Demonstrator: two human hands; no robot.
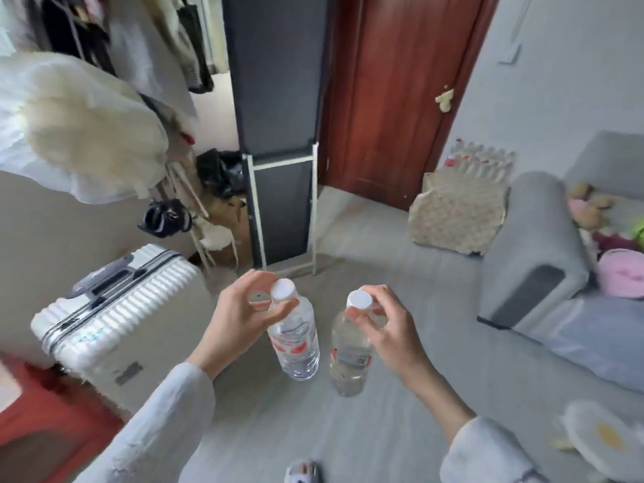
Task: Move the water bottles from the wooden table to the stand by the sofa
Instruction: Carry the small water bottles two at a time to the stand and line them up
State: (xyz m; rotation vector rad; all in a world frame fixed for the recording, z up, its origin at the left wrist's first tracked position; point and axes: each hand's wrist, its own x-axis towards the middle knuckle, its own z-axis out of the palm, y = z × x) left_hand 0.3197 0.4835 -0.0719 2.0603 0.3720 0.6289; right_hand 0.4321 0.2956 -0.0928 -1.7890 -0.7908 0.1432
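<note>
The person stood mid-room with a water bottle in each hand, both hanging over the grey floor point(400, 273) rather than resting on any counter. The left hand point(240, 315) pinched the left bottle point(296, 339) at its neck, just under the white cap, with the fingers point(256, 278) curled round it; the right hand point(390, 329) held the right bottle point(348, 357) the same way, thumb and fingertips closed on the neck below its cap. The two bottles hung near each other, apart, bodies pointing down and tilted slightly. The grey sofa point(536, 245) lay to the right, and a cloth-covered stand point(456, 210) sat just beside its arm, near the red door point(393, 99); that looked like the likely destination, though I could not be sure. The risk seemed to lie in the grip: each bottle appeared full and was carried only by a neck pinch, so a swing during walking could have let one slip and drop. Swinging could also have knocked the bottles together. The white suitcase point(118, 315) on the left and a slipper point(303, 470) underfoot might have caused a stumble.
</note>
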